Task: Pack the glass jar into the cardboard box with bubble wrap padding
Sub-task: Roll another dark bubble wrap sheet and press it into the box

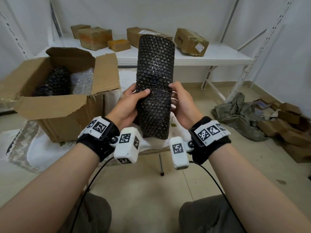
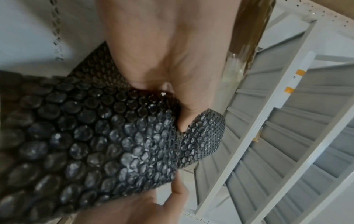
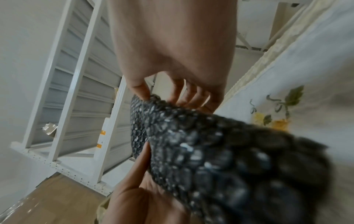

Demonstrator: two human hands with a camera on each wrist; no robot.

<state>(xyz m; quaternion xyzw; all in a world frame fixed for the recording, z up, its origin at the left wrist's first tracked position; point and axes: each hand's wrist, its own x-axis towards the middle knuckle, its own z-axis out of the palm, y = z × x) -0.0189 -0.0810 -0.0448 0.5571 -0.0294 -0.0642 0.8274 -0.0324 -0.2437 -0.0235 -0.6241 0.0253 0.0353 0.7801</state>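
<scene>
Cardboard box [image 1: 55, 105]: at our far left we see it standing open on a cloth-covered surface, flaps up and ragged; inside lie a dark bubble-wrapped bundle [image 1: 55, 81] and, just to its right, a wad of clear bubble wrap [image 1: 83, 79].
Left hand [image 1: 129, 105]: we see it gripping the left edge of the black bubble wrap sheet, thumb pressed across the front face, fingers hidden behind.
Black bubble wrap sheet [image 1: 154, 84]: we find it held upright between the two hands, right of the box and apart from it. The hands clamp it at about mid-height, so its upper half rises free above them and its lower half hangs toward the wrists. It is a long strip, bowed slightly, covered in small glossy dark bubbles.
Right hand [image 1: 180, 101]: we see it holding the sheet's right edge, thumb on the front, fingers curled behind.
Glass jar: we cannot tell where it is.
</scene>
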